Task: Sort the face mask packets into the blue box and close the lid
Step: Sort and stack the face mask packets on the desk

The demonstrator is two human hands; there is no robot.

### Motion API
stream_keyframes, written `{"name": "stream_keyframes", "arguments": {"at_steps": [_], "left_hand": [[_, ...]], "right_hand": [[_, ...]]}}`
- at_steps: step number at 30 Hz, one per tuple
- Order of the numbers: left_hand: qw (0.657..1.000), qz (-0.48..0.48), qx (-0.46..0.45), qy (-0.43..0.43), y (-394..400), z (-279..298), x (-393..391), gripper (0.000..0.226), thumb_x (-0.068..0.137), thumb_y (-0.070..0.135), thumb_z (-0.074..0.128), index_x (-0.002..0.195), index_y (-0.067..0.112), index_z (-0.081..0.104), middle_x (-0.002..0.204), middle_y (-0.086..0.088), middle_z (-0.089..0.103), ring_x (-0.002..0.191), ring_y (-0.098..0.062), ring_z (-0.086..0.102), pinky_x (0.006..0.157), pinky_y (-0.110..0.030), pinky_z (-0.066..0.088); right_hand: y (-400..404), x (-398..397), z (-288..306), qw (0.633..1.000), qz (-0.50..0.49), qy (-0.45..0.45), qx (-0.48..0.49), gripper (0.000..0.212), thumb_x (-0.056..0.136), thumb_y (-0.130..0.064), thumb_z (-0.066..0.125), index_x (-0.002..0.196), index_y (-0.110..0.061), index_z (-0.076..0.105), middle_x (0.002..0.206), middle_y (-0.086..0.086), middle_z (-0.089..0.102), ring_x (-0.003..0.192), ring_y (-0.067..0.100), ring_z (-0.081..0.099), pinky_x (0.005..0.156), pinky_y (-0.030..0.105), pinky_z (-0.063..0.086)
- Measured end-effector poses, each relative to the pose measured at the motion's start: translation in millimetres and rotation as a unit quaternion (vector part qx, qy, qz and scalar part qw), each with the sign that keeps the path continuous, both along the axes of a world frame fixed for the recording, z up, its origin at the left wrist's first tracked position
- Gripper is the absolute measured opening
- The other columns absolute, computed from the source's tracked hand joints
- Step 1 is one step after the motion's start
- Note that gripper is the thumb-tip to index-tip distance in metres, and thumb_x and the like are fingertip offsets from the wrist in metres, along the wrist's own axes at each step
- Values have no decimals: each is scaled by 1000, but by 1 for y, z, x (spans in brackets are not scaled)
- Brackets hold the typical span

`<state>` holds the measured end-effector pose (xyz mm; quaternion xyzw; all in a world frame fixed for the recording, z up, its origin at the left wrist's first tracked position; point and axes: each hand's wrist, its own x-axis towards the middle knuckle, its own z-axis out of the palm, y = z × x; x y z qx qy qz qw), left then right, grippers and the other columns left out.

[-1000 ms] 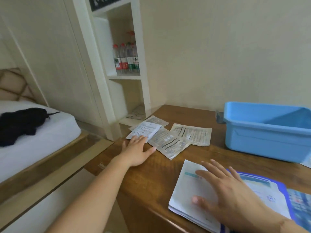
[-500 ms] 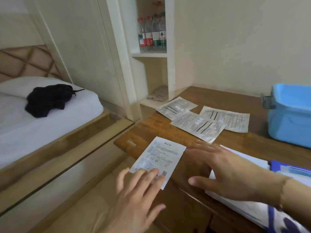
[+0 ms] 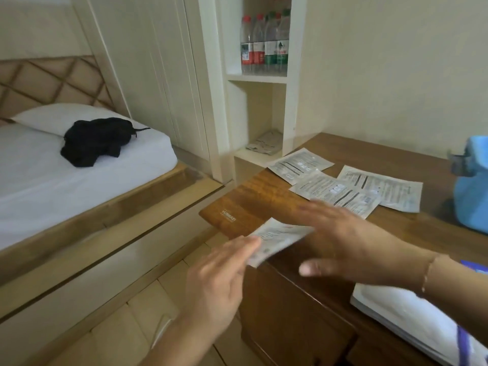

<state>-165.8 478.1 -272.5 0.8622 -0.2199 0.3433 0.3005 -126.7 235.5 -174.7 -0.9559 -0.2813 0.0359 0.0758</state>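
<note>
One white face mask packet (image 3: 277, 237) hangs over the near-left edge of the wooden table (image 3: 253, 202), blurred by motion. My left hand (image 3: 219, 278) touches its near end with straight fingers; the thumb is hidden. My right hand (image 3: 343, 247) reaches across with fingers spread, and its fingertips cover the packet's far end. Three more packets lie flat further back: one by the shelf (image 3: 301, 163), one in the middle (image 3: 335, 192), one to the right (image 3: 383, 190). Only a corner of the blue box (image 3: 472, 191) shows at the right edge. No lid is visible.
A stack of white papers with a blue booklet (image 3: 401, 313) lies on the table's near right. A white shelf unit (image 3: 290, 83) with water bottles (image 3: 264, 43) stands behind the table. A bed (image 3: 66, 186) with a black cloth (image 3: 97, 140) is at the left, with floor between.
My view swung left, so most of the box left the frame. My left hand dragged one packet from the pile to the table's near edge, and my right hand left the paper stack for that packet.
</note>
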Motion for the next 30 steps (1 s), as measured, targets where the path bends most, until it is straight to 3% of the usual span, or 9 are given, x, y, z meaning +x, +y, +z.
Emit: {"name": "stream_keyframes", "arguments": {"at_steps": [2, 5, 7, 9, 12, 17, 21, 25, 30], "left_hand": [[972, 37, -220, 69, -9, 18, -6, 29, 97, 39, 46, 110, 35, 71, 75, 16, 69, 59, 4, 54, 55, -9, 41], [821, 15, -509, 259, -23, 39, -10, 26, 99, 41, 52, 88, 34, 74, 89, 7, 75, 86, -12, 70, 80, -34, 54], [734, -21, -577, 358, -28, 45, -9, 23, 99, 36, 50, 96, 32, 72, 101, 4, 76, 95, -18, 72, 86, -44, 55], [707, -22, -596, 381, -31, 43, -11, 20, 98, 34, 52, 104, 27, 69, 103, 0, 75, 95, -23, 72, 89, -49, 54], [726, -30, -578, 372, -36, 38, -15, 22, 89, 28, 62, 111, 26, 65, 100, 0, 75, 92, -20, 73, 82, -44, 57], [779, -110, -480, 388, -59, 35, -25, 63, 62, 31, 91, 113, 49, 60, 101, 9, 72, 99, -13, 70, 76, -40, 60], [864, -144, -315, 365, -100, 32, -29, 46, 66, 54, 83, 108, 56, 61, 109, 34, 61, 104, 8, 60, 77, -32, 61], [931, -132, -125, 317, -131, 30, -24, 50, 67, 76, 60, 113, 61, 48, 112, 37, 41, 115, 9, 41, 97, -19, 46], [974, -124, 9, 189, -141, 5, -12, 66, 77, 79, 46, 125, 36, 63, 100, 32, 47, 104, 5, 33, 86, -37, 41]], "right_hand": [[-4, 12, 12, 988, -66, 34, 133, 99, 67, -70, 66, 150, -40, 20, 153, -21, 24, 142, 3, 19, 117, 33, 22], [-6, 16, 15, 917, -85, 200, 335, 72, 65, -55, 73, 128, -24, 58, 129, -10, 63, 118, 12, 61, 100, 40, 50], [-4, 14, 13, 866, -113, 273, 404, 42, 74, -38, 71, 108, -13, 69, 104, 0, 75, 95, 19, 72, 84, 42, 59], [-3, 13, 8, 858, -148, 274, 408, 25, 83, -30, 67, 101, -13, 71, 97, 1, 76, 88, 18, 74, 77, 38, 61], [-5, 16, 5, 864, -204, 228, 399, 15, 90, -27, 65, 98, -19, 74, 93, -3, 76, 84, 15, 73, 70, 29, 60], [-40, 27, 15, 861, -248, 143, 420, 11, 89, -15, 68, 97, -15, 76, 88, 5, 76, 74, 17, 68, 71, 36, 59], [-87, 13, 17, 907, -254, 68, 329, 12, 89, -12, 67, 90, -18, 78, 88, -3, 76, 75, 3, 63, 74, 19, 54], [-127, 2, 9, 920, -291, 26, 262, 15, 88, -15, 68, 84, -25, 77, 81, -8, 75, 64, -4, 59, 61, 9, 48], [-142, -3, -9, 939, -291, 13, 181, 16, 90, -20, 65, 93, -30, 77, 87, -13, 73, 76, -3, 64, 67, 8, 46]]}}
